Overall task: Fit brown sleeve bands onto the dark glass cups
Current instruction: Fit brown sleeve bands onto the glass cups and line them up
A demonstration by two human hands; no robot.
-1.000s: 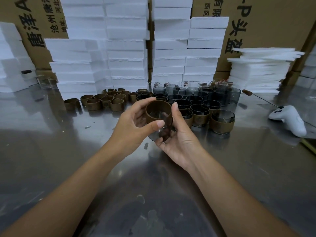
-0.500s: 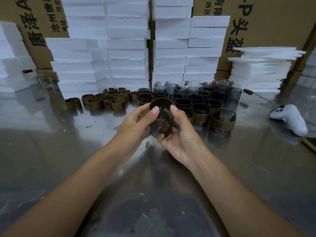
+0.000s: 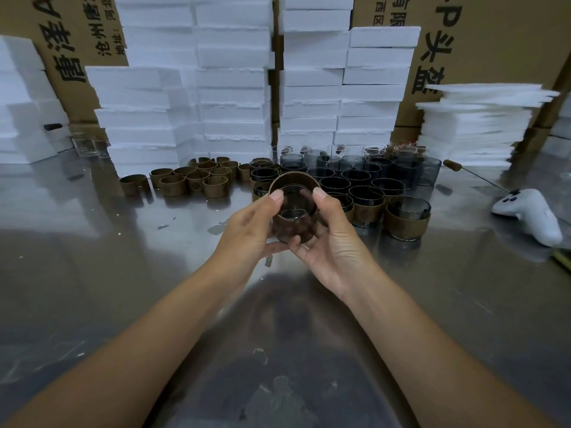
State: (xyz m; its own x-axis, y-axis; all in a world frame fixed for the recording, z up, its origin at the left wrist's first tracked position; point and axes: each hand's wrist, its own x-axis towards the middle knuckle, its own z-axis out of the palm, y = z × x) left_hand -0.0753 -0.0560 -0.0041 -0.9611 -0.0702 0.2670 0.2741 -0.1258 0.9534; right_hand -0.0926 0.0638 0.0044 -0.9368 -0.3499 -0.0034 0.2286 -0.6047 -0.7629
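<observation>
- Both hands are raised together above the shiny steel table (image 3: 123,273), clamped on one dark glass cup (image 3: 293,203) from opposite sides.
- A brown ring-shaped sleeve band (image 3: 306,231) sits around that cup. Its upper edge circles outside the glass rim.
- The left hand (image 3: 247,230) grips the cup's left side, with its thumb lying by the band's top edge and its fingers curled beneath.
- The right hand (image 3: 336,242) grips the right side in the same way, thumb up at the rim and fingers under the base.
- The two sets of fingers meet below the cup. The held cup is tipped, its mouth facing the camera.
- Just behind the hands stands a packed cluster of bare dark glass cups (image 3: 355,176), all upright.
- At the near edge of that cluster stand banded cups (image 3: 408,217) already wearing brown sleeves.
- To the left of the cluster lie loose brown bands (image 3: 191,180), grouped upright on the table.
- Tall stacks of white foam blocks (image 3: 231,88) rise behind the cups and bands.
- A pile of thin white foam sheets (image 3: 475,128) stands at the right, with brown cardboard boxes (image 3: 494,41) printed in black behind everything.
- A white handheld controller (image 3: 531,214) lies on the table at the far right, near a thin rod with a wooden handle (image 3: 454,165).
</observation>
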